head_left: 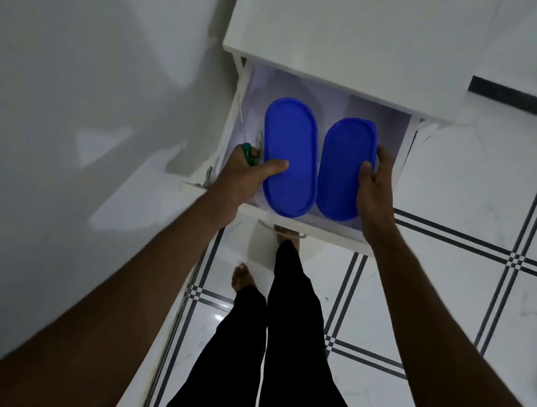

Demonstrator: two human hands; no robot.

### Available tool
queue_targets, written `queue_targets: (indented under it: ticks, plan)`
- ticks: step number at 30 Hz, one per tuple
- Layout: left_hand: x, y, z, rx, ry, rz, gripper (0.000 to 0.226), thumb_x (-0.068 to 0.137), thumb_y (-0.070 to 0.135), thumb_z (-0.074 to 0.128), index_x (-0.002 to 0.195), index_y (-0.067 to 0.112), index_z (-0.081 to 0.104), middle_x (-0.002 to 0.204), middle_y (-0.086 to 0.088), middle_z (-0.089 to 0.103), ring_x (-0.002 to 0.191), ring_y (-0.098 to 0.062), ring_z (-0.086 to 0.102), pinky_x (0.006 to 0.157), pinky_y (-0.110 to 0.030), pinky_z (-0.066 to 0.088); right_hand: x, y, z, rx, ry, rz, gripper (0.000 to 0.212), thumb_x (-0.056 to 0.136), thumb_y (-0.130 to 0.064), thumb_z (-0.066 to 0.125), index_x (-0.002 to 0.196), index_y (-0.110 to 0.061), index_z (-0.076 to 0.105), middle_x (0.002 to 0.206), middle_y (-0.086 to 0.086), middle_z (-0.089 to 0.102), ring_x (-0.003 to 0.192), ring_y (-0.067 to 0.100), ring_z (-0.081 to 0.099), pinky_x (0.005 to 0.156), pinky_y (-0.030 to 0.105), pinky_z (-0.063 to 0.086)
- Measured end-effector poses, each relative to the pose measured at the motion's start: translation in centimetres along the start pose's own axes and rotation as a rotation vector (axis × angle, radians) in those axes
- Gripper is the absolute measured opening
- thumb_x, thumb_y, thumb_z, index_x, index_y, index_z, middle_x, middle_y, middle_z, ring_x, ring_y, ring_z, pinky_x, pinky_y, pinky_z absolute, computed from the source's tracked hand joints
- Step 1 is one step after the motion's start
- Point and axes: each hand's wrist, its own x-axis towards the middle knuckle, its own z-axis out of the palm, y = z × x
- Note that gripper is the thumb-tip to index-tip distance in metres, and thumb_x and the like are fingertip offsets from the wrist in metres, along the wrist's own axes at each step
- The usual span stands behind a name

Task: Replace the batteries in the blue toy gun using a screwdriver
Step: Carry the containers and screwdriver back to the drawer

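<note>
Both forearms reach down from the head camera toward an open white drawer (305,224), above black trousers and bare feet on a tiled floor (467,203). Left hand (243,174) holds a green-handled screwdriver (248,152) tucked under its curled fingers, the thin shaft running up and away beyond the knuckles; its thumb lies flat across the lid of the left blue container (289,156). Right hand (375,183) clasps the outer edge of the right blue container (344,169), thumb on the lid, fingers down the far side. The two oval tubs sit touching, between the two grips.

No blue toy gun shows anywhere; whether batteries lie in either tub cannot be told, as both lids are on.

The step looks like fetching supplies. To do it well, lift one tub at a time with the freer right hand, keeping the screwdriver tip pointed away from the body, and avoid levering a lid while the tool is still pinned in that palm.

No brand, label or writing is readable on lids, drawer or tool.
</note>
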Motion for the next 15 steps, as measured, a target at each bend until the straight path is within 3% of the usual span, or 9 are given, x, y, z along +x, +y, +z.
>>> queue_targets:
  ticks: [3, 5, 9, 11, 13, 15]
  plan:
    - [4.2, -0.3, 1.8, 0.032, -0.039, -0.035, 0.046, 0.081, 0.02, 0.076, 0.117, 0.002, 0.053, 0.112, -0.012, 0.068, 0.094, -0.019, 0.069, 0.072, -0.029, 0.059, 2.3, 1.1, 0.0, -0.042, 0.022, 0.065, 0.039, 0.107, -0.015, 0.027, 0.145, -0.017, 0.025, 0.124, -0.001, 0.046, 0.085, 0.01, 0.059, 0.059, 0.016, 0.055]
    - [6.8, -0.8, 2.5, 0.081, -0.034, -0.044, 0.048, 0.082, 0.02, 0.075, 0.118, 0.005, 0.047, 0.112, -0.009, 0.065, 0.091, -0.013, 0.066, 0.062, -0.018, 0.054, 3.6, 1.8, 0.2, -0.041, 0.047, 0.115, 0.041, 0.106, -0.012, 0.028, 0.147, -0.017, 0.024, 0.127, -0.001, 0.044, 0.084, 0.005, 0.057, 0.054, 0.01, 0.051]
    - [9.8, -2.2, 2.4, 0.206, -0.004, -0.083, 0.057, 0.08, 0.03, 0.077, 0.121, 0.011, 0.042, 0.118, -0.009, 0.06, 0.1, -0.018, 0.063, 0.078, -0.03, 0.057, 4.3, 2.7, 1.0, -0.046, 0.135, 0.165, 0.044, 0.106, -0.011, 0.03, 0.149, -0.017, 0.024, 0.122, -0.008, 0.041, 0.081, -0.006, 0.052, 0.055, 0.004, 0.046]
    - [10.7, -2.6, 2.3, 0.254, 0.015, -0.1, 0.056, 0.081, 0.029, 0.075, 0.121, 0.01, 0.041, 0.118, -0.01, 0.058, 0.101, -0.021, 0.062, 0.078, -0.031, 0.056, 4.4, 2.8, 1.1, -0.071, 0.167, 0.182, 0.048, 0.105, -0.009, 0.032, 0.151, -0.018, 0.022, 0.128, -0.009, 0.042, 0.084, -0.008, 0.052, 0.058, 0.003, 0.045]
    - [11.0, -2.8, 2.3, 0.279, 0.011, -0.084, 0.054, 0.084, 0.026, 0.073, 0.122, 0.008, 0.039, 0.116, -0.009, 0.057, 0.1, -0.021, 0.061, 0.072, -0.027, 0.055, 3.9, 2.4, 1.0, -0.103, 0.21, 0.179, 0.059, 0.1, 0.0, 0.036, 0.153, -0.018, 0.019, 0.143, -0.004, 0.041, 0.099, 0.0, 0.056, 0.066, 0.005, 0.048]
    - [11.1, -2.6, 2.3, 0.319, 0.003, -0.052, 0.049, 0.087, 0.025, 0.069, 0.121, 0.008, 0.038, 0.111, -0.006, 0.055, 0.097, -0.02, 0.06, 0.068, -0.024, 0.054, 3.3, 1.9, 0.9, -0.131, 0.267, 0.142, 0.067, 0.092, 0.006, 0.041, 0.152, -0.016, 0.021, 0.152, 0.002, 0.037, 0.124, 0.016, 0.051, 0.091, 0.023, 0.053]
